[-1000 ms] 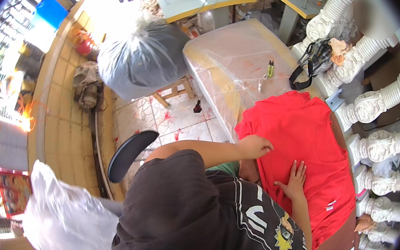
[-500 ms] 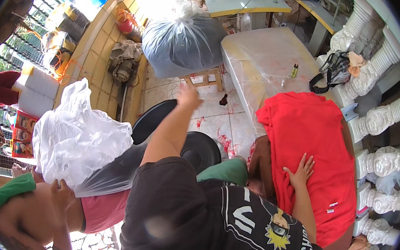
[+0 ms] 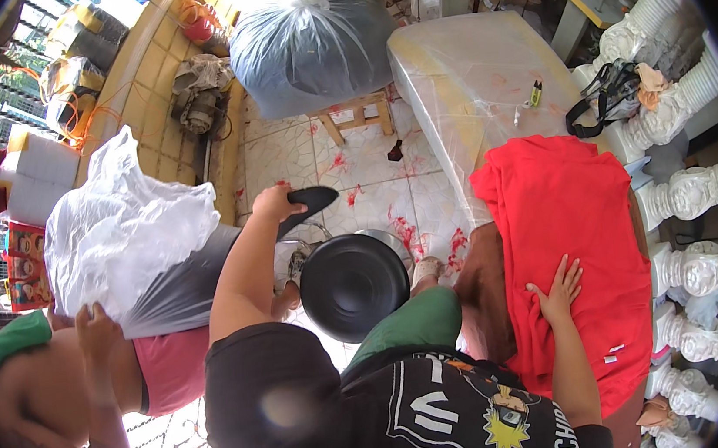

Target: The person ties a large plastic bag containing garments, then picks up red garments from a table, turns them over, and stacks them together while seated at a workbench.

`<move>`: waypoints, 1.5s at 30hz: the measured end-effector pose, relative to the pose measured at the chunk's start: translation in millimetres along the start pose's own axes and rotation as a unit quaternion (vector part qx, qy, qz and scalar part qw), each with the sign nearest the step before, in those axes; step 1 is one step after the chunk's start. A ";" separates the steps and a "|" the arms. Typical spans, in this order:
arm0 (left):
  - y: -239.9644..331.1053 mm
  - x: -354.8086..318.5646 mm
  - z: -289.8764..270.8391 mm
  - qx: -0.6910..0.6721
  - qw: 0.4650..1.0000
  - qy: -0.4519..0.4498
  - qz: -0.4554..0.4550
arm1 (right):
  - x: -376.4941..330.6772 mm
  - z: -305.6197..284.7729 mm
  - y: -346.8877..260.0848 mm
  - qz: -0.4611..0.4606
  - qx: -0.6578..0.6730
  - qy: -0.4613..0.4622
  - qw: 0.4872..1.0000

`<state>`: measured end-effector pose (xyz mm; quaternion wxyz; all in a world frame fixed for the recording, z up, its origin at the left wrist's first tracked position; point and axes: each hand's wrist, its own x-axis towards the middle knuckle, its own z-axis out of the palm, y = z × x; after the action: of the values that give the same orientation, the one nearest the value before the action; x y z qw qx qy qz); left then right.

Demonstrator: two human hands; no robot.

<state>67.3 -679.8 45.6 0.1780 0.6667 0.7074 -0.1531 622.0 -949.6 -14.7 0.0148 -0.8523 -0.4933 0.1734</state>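
Observation:
My left hand (image 3: 276, 205) is closed on the rim of a black rounded stool seat (image 3: 314, 199), seen nearly edge-on; shiny metal tubing shows beneath it. Just nearer to me stands a round black stool (image 3: 354, 286), its top facing up. On the right, my right hand (image 3: 561, 290) lies flat with spread fingers on a stack of red cloth (image 3: 562, 203). The red cloth covers the near part of a long padded surface, with brown fabric (image 3: 482, 298) hanging at its left side.
A co-worker at left has a hand (image 3: 97, 326) at a large white plastic bag (image 3: 129, 239). A full grey plastic sack (image 3: 311, 58) sits beyond, by a small wooden frame (image 3: 357, 119). Plastic-wrapped foam (image 3: 484, 80) lies ahead; red scraps (image 3: 408, 232) dot the tiled floor.
My left hand has drawn back toward me and left, and the black seat at it has tilted edge-on. The nearer stool shows fully. My right hand stays on the red cloth.

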 end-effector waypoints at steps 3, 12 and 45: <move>-6.2 -27.3 20.8 0.120 0.987 -0.098 0.041 | 1.8 2.3 4.6 -0.001 -0.009 0.009 1.000; -125.3 -126.3 57.6 0.251 0.899 -0.280 -0.227 | 0.8 -0.4 -6.8 0.004 0.022 -0.006 1.000; 292.4 -62.3 -149.3 0.085 0.951 0.145 0.261 | 30.8 -43.3 -45.9 0.102 -0.101 -0.188 0.972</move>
<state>354.9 -648.6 212.9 0.0500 0.8555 0.5116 -0.0625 611.0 -893.7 26.4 -0.1822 -0.8474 -0.4128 0.2800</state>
